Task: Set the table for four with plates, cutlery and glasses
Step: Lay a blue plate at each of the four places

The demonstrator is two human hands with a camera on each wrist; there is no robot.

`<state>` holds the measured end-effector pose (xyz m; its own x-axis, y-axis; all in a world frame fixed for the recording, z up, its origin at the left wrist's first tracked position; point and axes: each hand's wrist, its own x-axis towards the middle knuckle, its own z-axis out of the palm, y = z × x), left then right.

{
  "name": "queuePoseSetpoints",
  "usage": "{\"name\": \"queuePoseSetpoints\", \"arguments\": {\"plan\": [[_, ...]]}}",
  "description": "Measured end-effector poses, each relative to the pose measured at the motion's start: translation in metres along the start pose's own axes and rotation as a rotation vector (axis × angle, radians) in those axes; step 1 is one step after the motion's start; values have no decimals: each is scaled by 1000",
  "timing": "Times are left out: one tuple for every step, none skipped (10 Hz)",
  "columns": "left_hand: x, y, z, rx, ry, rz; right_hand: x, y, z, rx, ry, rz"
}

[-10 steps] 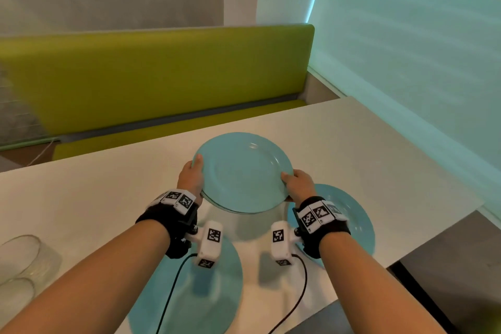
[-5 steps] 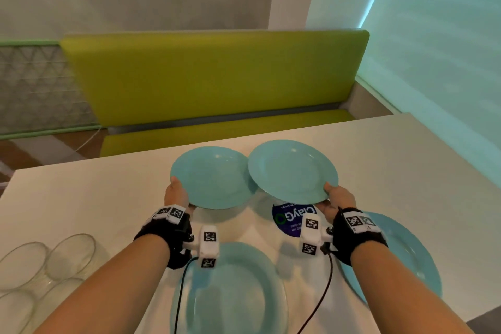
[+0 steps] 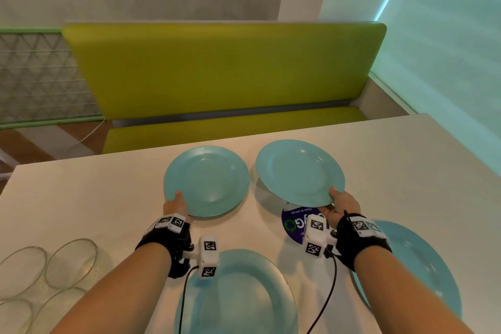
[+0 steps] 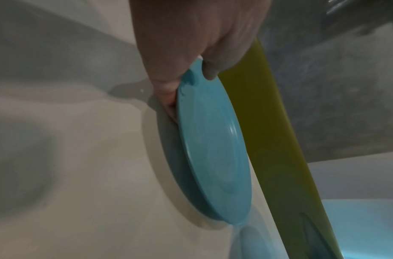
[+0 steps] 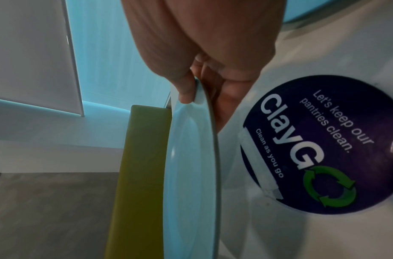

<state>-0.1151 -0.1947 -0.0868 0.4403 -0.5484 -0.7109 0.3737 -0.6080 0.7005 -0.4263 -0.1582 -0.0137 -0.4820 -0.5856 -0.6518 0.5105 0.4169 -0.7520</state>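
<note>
Two teal plates are held over the far half of the white table (image 3: 81, 198). My left hand (image 3: 175, 205) pinches the near rim of the left plate (image 3: 207, 180), which lies low and close to the tabletop (image 4: 80, 175); the left wrist view shows my thumb on top of that plate (image 4: 213, 149). My right hand (image 3: 343, 202) pinches the near rim of the right plate (image 3: 299, 172), held tilted above the table, thumb on top and fingers beneath, as the right wrist view shows on the plate (image 5: 191, 166). Two more teal plates lie near me, one in the middle (image 3: 244, 295) and one at the right (image 3: 414, 268).
Several clear glasses (image 3: 70, 262) stand at the near left of the table. A round dark sticker (image 3: 294, 225) lies on the table under my right hand, also seen in the right wrist view (image 5: 324, 149). A green bench (image 3: 217, 68) runs behind the table's far edge.
A second ago both hands held one stack. They have split it into two plates, moved them apart and farther across the table, and the left plate has dropped close to the tabletop.
</note>
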Motion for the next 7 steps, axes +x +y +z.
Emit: {"name": "queuePoseSetpoints", "arguments": {"plan": [[2, 2, 1, 197, 49, 12, 1, 2, 0, 23, 6, 7], [1, 5, 0, 376, 64, 28, 3, 4, 0, 34, 7, 19], [-3, 9, 0, 436, 83, 29, 6, 4, -2, 39, 8, 21], [0, 10, -3, 495, 99, 36, 7, 5, -4, 42, 1, 15], [3, 10, -5, 538, 120, 21, 9, 6, -6, 56, 8, 21], [-10, 17, -6, 615, 176, 36, 14, 5, -10, 90, 20, 37], [-24, 23, -7, 675, 259, 65, 22, 4, -17, 137, 48, 35]]}}
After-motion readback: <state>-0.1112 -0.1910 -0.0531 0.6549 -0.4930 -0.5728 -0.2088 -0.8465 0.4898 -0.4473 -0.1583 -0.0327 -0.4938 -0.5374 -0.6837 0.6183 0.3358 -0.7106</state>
